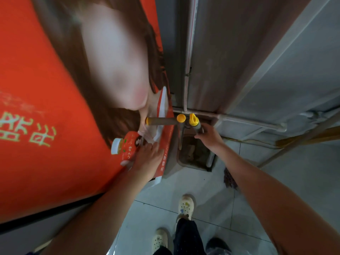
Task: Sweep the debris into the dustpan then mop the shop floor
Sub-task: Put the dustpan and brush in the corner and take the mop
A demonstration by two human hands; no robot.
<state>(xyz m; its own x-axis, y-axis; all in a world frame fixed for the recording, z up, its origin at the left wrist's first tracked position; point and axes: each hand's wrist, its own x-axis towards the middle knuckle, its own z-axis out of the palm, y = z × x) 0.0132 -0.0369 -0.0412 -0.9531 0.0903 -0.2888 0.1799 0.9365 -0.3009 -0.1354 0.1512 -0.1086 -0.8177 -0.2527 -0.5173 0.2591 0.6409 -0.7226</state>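
Pale grey tiles of the floor [161,192] are filling the bottom of the view, and two cream clogs [185,207] are standing on them below dark trousers [187,236], which the lower edge is cutting off. Beside the feet a dark lump under clear plastic [218,244] is too blurred to name.

Both bare forearms are reaching forward. The left hand [147,157] is lying flat against a big red poster panel [46,144], its grip wide and holding nothing, the fingers spreading next to a bottle printed on the poster. The panel is running out of view at the left and top.

The mop head [229,178], a dark purplish tangle, is resting on the floor at the right, and the right forearm is hiding part of it. Two poles [303,137] are slanting away beyond it; which one belongs to the mop cannot be told.

Farther on, a low square basin [195,153] is sitting in the floor against the wall, its inside murky. Above it the right hand [209,137] is curling its grip round a grey tap [196,126] with yellow caps [181,118]. Thin pipes [187,70] are climbing the grey wall behind.
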